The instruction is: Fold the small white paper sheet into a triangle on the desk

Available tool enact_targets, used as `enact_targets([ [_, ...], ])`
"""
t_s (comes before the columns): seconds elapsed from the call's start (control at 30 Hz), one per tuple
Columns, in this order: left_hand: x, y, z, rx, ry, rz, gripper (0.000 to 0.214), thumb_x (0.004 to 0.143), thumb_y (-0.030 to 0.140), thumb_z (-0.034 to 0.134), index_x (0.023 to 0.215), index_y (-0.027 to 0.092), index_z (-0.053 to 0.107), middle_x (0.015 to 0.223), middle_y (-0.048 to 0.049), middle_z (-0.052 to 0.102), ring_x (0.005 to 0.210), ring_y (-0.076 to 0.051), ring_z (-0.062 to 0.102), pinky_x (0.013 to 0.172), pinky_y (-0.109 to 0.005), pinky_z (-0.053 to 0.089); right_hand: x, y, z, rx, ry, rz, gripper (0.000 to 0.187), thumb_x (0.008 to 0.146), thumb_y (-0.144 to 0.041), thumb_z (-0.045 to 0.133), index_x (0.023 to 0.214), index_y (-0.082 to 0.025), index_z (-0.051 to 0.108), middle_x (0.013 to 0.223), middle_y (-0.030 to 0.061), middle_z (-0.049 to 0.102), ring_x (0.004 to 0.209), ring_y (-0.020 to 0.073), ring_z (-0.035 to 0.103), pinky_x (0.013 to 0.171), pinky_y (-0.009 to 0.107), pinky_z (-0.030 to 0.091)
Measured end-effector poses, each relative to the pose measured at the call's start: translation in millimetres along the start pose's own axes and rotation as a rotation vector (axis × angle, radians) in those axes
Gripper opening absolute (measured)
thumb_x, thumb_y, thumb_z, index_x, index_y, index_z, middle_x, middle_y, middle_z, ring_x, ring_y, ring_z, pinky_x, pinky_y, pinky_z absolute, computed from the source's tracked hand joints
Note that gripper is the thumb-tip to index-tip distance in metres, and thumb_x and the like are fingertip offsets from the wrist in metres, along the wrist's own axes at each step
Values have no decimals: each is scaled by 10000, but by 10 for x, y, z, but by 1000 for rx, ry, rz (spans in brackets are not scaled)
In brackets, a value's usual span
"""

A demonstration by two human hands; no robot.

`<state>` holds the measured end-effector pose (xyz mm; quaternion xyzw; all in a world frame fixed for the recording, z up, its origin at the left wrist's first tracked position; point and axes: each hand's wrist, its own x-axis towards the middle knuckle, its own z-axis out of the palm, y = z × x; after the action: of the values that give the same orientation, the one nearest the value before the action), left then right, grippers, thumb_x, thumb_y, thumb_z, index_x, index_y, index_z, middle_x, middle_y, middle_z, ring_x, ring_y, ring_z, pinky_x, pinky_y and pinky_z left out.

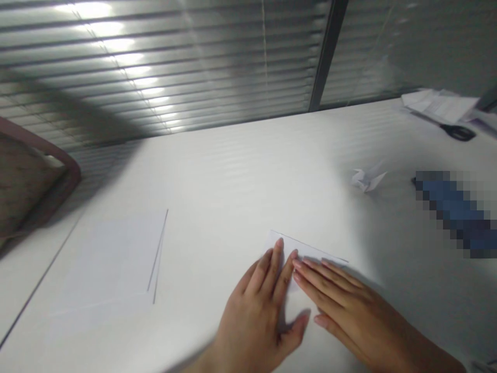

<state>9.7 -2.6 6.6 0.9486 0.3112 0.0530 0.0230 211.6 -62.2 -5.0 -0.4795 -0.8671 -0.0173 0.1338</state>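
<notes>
Left hand (250,313) and right hand (349,308), flat, gripping nothing, apparently creasing paper (291,244) inside the table (233,181) edge; next requirement: even pressure.

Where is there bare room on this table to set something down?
Between the left-side sheets and the folded paper, back toward the blinds; also behind the paper bird. Crowded: front centre, under the left hand and right hand; far right, around the black handle.

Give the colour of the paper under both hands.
The paper is white, seen best in the head view.
</notes>
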Motion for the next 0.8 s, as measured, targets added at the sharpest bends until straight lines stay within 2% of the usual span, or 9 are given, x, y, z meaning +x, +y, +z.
enact_targets([
  [0.13,9,-44,-102,-123,-70,-27,848,806,473,573,1457,28,260,1500,-189,303,1335,-292,387,1021,-393,428,-29,-25,83,-58,-50,-16,537,876,-158,452,1411,-162,397,1489,38,355,1313,170,435,1010,333,474],
  [0.23,21,-147,-235,-194,-138,7,731,816,417,576,1418,56,369,1484,-148,356,1324,-278,405,1042,-382,415,-80,6,86,-62,-94,-45,565,880,-184,472,1434,-167,359,1502,39,325,1329,185,415,1007,351,478],
  [0.37,48,-349,-339,-226,-196,101,554,894,307,491,1416,140,405,1489,-90,365,1324,-266,410,1077,-401,380,-129,103,27,-7,-116,-61,563,898,-211,483,1443,-188,345,1488,19,361,1329,175,413,1029,340,457],
  [0.5,87,-525,-282,-297,-179,234,470,942,220,391,1407,162,423,1481,-49,394,1411,-236,249,1157,-410,251,-131,287,-32,79,-126,-47,524,917,-214,469,1432,-214,374,1472,12,400,1338,174,400,1078,348,404],
  [0.57,105,-567,-215,-307,-154,248,446,968,220,372,1409,180,417,1485,-31,392,1414,-200,240,1177,-391,205,-100,368,-43,98,-101,-39,481,925,-201,456,1405,-218,422,1461,23,423,1331,188,411,1089,385,390],
  [0.67,122,-573,-121,-314,-114,235,419,985,268,381,1393,195,439,1472,-33,415,1389,-187,304,1174,-377,217,-12,394,-41,136,-49,-9,365,931,-191,466,1284,-202,560,1408,45,500,1315,216,432,1081,431,398],
  [0.8,129,-546,-75,-336,-74,206,434,953,320,462,1370,199,472,1423,-63,476,1359,-224,360,1147,-415,275,145,257,-11,208,156,115,195,916,-146,507,1009,-160,677,1133,88,683,1127,219,581,972,394,483],
])
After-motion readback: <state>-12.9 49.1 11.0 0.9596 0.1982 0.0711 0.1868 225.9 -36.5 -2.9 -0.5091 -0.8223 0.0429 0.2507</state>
